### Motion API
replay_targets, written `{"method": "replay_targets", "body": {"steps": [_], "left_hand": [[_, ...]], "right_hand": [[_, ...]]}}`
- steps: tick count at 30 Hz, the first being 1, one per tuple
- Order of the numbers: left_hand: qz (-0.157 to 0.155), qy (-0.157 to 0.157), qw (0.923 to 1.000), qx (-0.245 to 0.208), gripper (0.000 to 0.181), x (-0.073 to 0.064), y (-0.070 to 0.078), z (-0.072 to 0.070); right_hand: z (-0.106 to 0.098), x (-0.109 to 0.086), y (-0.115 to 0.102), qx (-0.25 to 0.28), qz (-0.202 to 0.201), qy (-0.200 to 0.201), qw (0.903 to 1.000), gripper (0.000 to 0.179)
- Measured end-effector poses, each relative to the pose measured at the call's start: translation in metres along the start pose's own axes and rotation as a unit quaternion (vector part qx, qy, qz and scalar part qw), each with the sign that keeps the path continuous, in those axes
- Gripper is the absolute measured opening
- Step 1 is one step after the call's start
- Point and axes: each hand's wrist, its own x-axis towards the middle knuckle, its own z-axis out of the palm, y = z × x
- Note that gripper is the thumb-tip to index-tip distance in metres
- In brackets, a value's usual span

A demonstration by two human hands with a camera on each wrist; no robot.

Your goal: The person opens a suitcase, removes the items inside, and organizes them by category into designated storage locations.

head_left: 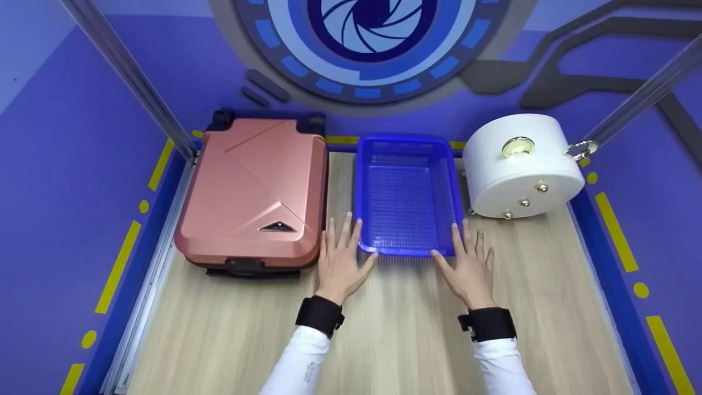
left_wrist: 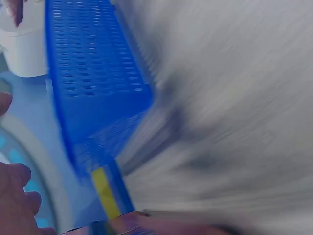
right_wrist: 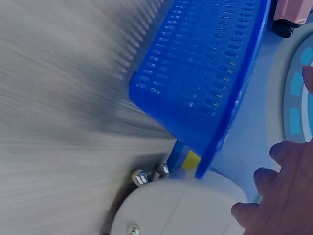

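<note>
A blue plastic basket with slotted walls stands on the wooden floor, its open top facing up. At its front left corner is my left hand, fingers spread and straight, fingertips right by the rim. Over at the front right corner, my right hand is spread the same way, thumb near the front rim. Neither hand curls round the basket. In the left wrist view the basket's slotted side shows beyond the fingers; in the right wrist view the hand is apart from the basket wall.
A pink hard-shell suitcase lies flat left of the basket, close to my left hand. To the right sits a white round case with metal studs and a ring handle. Purple walls with yellow dashes enclose the floor.
</note>
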Motion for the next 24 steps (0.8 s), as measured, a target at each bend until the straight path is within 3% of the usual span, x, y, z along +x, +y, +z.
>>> {"method": "replay_targets", "body": {"steps": [7, 14, 19, 24], "left_hand": [[0.035, 0.078, 0.9963, 0.01, 0.084, -0.008, -0.007, -0.037], [0.013, 0.101, 0.9947, 0.015, 0.084, -0.011, -0.035, -0.072], [0.007, 0.087, 0.996, 0.021, 0.086, -0.015, -0.067, -0.093], [-0.006, 0.02, 0.9995, 0.024, 0.1, -0.022, -0.101, -0.109]], "right_hand": [[-0.017, 0.001, -0.008, 0.011, -0.018, 0.025, 0.9995, 0.088], [-0.028, 0.003, -0.02, 0.026, -0.043, 0.036, 0.9981, 0.086], [-0.025, 0.004, -0.031, 0.037, -0.068, 0.027, 0.9966, 0.086], [-0.013, 0.001, -0.043, 0.045, -0.095, 0.016, 0.9943, 0.085]]}}
